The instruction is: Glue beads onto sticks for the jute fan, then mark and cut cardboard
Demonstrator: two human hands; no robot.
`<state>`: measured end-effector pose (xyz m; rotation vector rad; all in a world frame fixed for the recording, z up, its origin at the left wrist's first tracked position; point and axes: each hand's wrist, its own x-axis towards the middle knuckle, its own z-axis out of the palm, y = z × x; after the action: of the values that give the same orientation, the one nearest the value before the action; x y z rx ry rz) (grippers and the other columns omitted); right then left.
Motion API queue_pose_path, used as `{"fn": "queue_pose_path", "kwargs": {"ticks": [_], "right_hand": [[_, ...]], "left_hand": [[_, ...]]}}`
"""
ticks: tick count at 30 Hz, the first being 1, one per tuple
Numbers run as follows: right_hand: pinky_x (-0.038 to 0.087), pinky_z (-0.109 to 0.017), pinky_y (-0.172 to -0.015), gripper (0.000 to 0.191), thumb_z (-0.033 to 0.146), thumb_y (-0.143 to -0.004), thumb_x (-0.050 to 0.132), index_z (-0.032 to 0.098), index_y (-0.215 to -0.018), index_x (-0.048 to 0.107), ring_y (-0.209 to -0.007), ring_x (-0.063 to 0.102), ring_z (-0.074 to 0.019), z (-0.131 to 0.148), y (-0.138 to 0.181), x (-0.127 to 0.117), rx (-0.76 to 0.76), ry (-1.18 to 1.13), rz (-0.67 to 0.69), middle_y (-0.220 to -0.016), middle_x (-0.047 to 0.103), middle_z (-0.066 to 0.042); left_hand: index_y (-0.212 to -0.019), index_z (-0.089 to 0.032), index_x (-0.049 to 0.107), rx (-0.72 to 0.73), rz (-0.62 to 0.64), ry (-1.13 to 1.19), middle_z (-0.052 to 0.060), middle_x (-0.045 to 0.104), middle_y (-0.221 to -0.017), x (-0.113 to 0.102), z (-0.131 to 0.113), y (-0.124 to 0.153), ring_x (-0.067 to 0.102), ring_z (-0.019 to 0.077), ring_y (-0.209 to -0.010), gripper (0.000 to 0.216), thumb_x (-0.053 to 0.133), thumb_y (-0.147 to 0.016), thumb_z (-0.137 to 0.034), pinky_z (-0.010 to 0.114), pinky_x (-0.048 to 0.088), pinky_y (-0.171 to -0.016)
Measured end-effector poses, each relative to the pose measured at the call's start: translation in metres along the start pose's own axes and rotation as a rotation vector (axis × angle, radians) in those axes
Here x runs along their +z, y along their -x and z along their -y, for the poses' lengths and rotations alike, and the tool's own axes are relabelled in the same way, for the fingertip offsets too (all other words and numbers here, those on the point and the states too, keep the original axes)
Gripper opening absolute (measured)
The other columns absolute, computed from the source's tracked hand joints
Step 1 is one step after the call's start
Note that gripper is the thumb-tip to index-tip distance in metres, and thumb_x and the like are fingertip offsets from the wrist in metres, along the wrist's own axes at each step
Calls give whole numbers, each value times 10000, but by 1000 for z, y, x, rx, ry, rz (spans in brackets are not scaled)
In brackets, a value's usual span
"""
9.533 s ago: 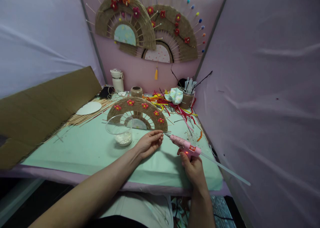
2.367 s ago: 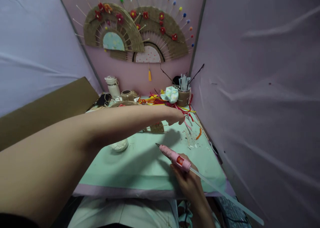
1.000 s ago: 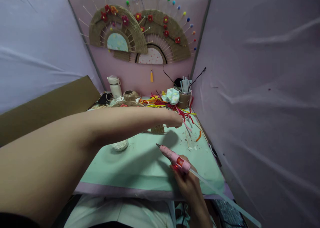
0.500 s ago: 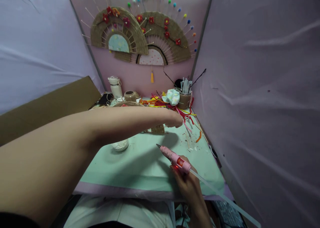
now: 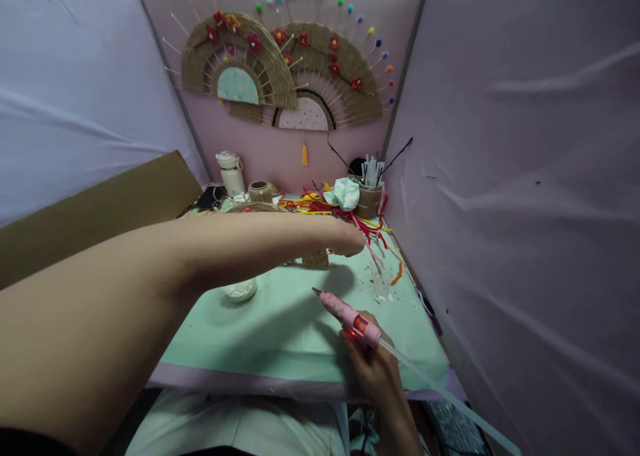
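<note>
My left hand [image 5: 345, 237] reaches far across the green table [image 5: 280, 329], fingers curled down over the right end of the woven jute fan [image 5: 315, 259]. What those fingers pinch is hidden. My left forearm covers most of that fan. My right hand [image 5: 373, 369] grips a pink glue gun [image 5: 347, 315] near the front edge, its nozzle pointing up and left, a clear glue stick trailing from its back. A clear cup of white beads [image 5: 240, 289] stands just under my left forearm.
Two finished fans [image 5: 280, 63] with red flowers hang on the pink back wall. Red and yellow strips [image 5: 345, 216], a brown pot of sticks [image 5: 369, 199], a white jar [image 5: 230, 173] and a jute roll [image 5: 261, 191] crowd the far edge. Cardboard [image 5: 100, 203] leans at left. Cloth walls close both sides.
Over the last second almost nothing has moved. My left hand stays over the fan's right end and the glue gun keeps its place.
</note>
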<state>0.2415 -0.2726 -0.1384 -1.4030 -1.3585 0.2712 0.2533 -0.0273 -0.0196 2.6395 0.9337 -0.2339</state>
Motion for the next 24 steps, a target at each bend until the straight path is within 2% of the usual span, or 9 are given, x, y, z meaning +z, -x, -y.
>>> {"fn": "queue_pose_path", "kwargs": {"ticks": [3,5,9,12,16,20,24], "right_hand": [[465,-239,-714,130,267,-933,530,212,-1035,588,-801,607,-157,1,0,0,-20,10,1,-897,634,-15],[469,-237,-715,137,268,-931,530,210,-1040,592,-800,610,-155,1,0,-1,-26,19,-2,-900,637,-15],[472,-235,-682,142,280,-932,527,203,-1026,602,-746,608,-149,3,-2,-1,-15,25,0,-861,640,-11],[480,-244,-707,161,281,-937,518,199,-1046,603,-783,619,-159,4,-3,-1,-10,14,7,-895,652,-22],[481,-250,-718,167,291,-941,512,199,-1050,600,-796,621,-166,5,-3,-2,3,7,11,-906,652,-28],[471,-245,-705,143,290,-939,520,204,-1024,596,-771,608,-159,4,-1,-1,2,17,9,-873,638,-16],[470,-246,-712,146,289,-940,520,206,-1032,596,-772,605,-156,2,-1,0,2,18,11,-872,633,-14]], "left_hand": [[-996,-239,706,-101,32,-25,14,741,-946,-1,-6,2,577,262,-1057,295,612,-730,-324,402,398,-992],[-979,-229,714,-120,21,-29,22,740,-937,-3,-9,5,571,268,-1062,279,612,-733,-316,399,389,-995],[-911,-237,723,-18,-5,-71,15,739,-871,-8,-15,14,575,260,-1033,242,632,-699,-309,370,409,-966],[-893,-246,726,49,5,-102,14,738,-852,-11,-16,28,585,263,-1002,249,636,-671,-312,357,434,-930],[-1020,-296,712,53,-34,-36,-7,737,-920,-18,-4,64,595,250,-1003,352,608,-691,-364,330,446,-900],[-1188,-394,632,50,-89,22,-43,723,-1034,-31,22,114,606,245,-1022,468,546,-733,-467,340,461,-875],[-1248,-447,581,52,-147,61,-79,703,-1094,-46,44,162,598,261,-1083,546,534,-712,-540,325,469,-865]]}}
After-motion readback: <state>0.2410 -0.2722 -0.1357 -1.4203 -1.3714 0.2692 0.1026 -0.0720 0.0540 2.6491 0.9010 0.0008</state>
